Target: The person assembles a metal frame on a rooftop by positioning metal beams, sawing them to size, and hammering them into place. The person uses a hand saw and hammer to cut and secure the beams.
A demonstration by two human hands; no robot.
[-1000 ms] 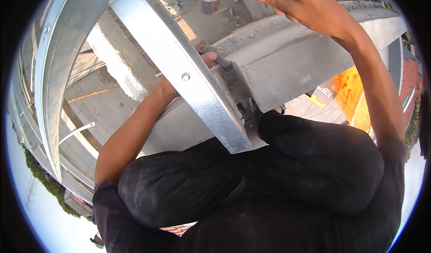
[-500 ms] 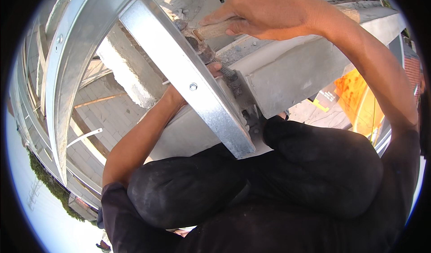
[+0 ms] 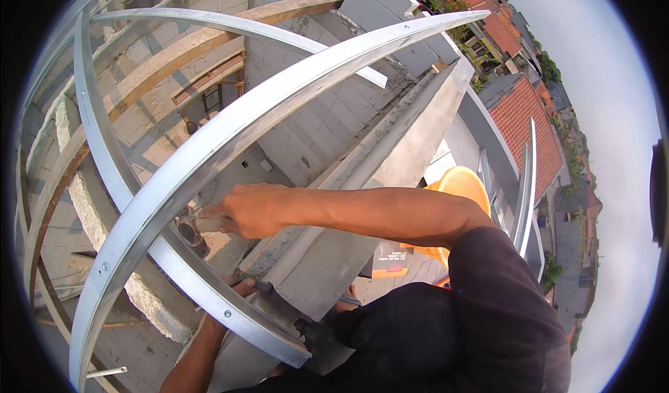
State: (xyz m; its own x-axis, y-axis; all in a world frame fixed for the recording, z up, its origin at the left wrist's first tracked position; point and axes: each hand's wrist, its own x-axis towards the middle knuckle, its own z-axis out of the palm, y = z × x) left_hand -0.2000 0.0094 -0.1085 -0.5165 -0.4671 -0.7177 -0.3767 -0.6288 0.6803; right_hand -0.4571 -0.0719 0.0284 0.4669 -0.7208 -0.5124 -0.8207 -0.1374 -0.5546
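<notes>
My right hand (image 3: 254, 210) is closed around the wooden handle of a hammer (image 3: 192, 235). The hammer's dusty metal head is partly behind a silver metal channel and a little beyond my left hand. Partly hidden by the lower channel, my left hand (image 3: 241, 286) has its fingertips on a short ridged metal rod (image 3: 263, 288), close to a gap in the grey concrete wall top (image 3: 317, 267). The lower metal channel (image 3: 209, 299) comes down to this gap, a bolt showing in its face.
A long curved-looking channel (image 3: 209, 145) crosses above the lower one. To the right are an orange-yellow bucket (image 3: 465, 184) and a dark box (image 3: 390, 262). Wooden beams (image 3: 157, 62) span the block-walled space below at left. Tiled roofs (image 3: 526, 121) lie beyond the wall.
My view has swung, bringing roofs and sky in at the right. The hammer head is now farther from my left hand; the right hand keeps its hold, and the left stays at the rod.
</notes>
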